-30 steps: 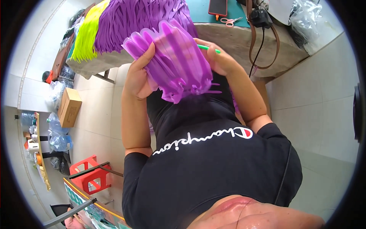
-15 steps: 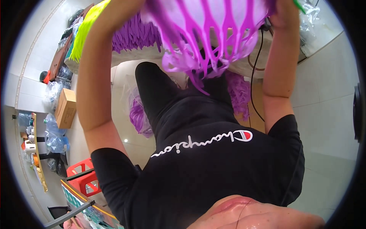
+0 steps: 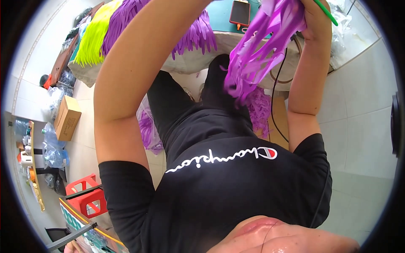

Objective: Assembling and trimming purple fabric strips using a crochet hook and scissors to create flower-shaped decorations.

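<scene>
A bundle of glossy purple, cut plastic-like strips [image 3: 270, 46] hangs at the upper middle, its lower ends dangling above my lap. Closed at the bundle's upper right side is my right hand [image 3: 315, 25], its fingertips partly beyond the top edge. A thin green piece [image 3: 325, 12], perhaps a tool handle, sticks out beside that hand; its kind cannot be made out. My left forearm [image 3: 168, 38] reaches up across the picture, and the left hand lies past the top edge.
On the table [image 3: 219, 19] lie dark purple fringe [image 3: 196, 36], yellow-green fringe [image 3: 90, 46] and a phone [image 3: 240, 13] with a cable. A black cord [image 3: 276, 97] hangs right. Purple scraps [image 3: 259, 109] lie below. A cardboard box [image 3: 67, 118] and red stool [image 3: 86, 196] stand left.
The purple strips, spread wide before, now hang bunched together further right. My left forearm has swung right across the top, uncovering the phone and more of the dark purple fringe.
</scene>
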`<control>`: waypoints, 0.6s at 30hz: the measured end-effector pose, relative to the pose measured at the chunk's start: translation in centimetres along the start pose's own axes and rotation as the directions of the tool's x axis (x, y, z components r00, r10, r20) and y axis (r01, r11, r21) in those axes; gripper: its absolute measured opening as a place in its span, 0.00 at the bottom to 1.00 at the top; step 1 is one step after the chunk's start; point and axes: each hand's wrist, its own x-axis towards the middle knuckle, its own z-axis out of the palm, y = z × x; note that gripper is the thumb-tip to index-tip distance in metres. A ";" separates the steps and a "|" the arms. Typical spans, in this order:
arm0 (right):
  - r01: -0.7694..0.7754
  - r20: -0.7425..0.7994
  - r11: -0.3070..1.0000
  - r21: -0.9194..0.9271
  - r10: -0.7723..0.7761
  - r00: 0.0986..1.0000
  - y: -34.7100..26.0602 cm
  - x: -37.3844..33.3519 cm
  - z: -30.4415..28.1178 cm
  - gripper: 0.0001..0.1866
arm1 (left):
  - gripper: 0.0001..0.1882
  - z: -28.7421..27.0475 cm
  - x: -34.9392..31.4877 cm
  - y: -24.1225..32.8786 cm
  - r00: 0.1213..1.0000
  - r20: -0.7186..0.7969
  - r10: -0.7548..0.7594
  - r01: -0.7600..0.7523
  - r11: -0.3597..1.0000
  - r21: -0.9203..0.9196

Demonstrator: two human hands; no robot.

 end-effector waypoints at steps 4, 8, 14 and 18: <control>-0.133 0.212 0.854 0.503 0.027 0.977 2.9 1.4 -2.8 0.10 | 0.33 3.4 -2.9 0.8 0.910 0.007 -0.415 0.406 0.884 -0.232; 0.137 0.043 0.989 -0.062 -0.135 0.990 0.2 -0.8 0.7 0.12 | 0.54 5.3 -7.2 -5.9 0.994 -0.102 0.033 -0.019 0.990 0.137; 0.794 0.553 0.439 -0.419 -0.570 0.607 -0.4 -9.8 3.6 0.12 | 0.40 7.3 -13.4 -6.6 0.970 -0.103 0.221 -0.241 0.933 -0.268; 0.371 0.640 0.834 -0.409 -0.028 0.767 -0.2 -10.2 5.2 0.22 | 0.32 8.4 -18.2 -10.3 0.945 -0.320 0.064 -0.217 0.856 -0.469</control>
